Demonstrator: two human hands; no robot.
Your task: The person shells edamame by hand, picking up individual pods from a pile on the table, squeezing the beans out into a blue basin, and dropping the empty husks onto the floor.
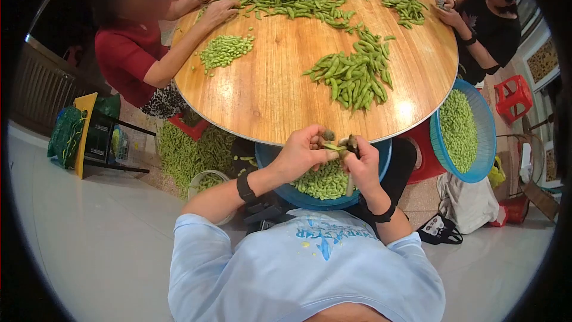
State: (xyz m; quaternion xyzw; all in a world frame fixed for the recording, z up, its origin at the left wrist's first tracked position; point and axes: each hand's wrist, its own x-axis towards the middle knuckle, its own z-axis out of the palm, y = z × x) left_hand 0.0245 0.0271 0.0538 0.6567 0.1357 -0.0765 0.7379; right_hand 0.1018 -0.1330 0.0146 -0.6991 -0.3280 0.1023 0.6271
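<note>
Your left hand [302, 154] and right hand [362, 166] both pinch one pod [335, 148], held just above the far edge of the blue basin [271, 164]. Squeeze off-axis and whatever pops out likely flies clear of the basin.

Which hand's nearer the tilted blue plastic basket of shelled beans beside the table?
Right: right hand is apart from the blue plastic basket, at its left in view; left hand farther left.
</note>
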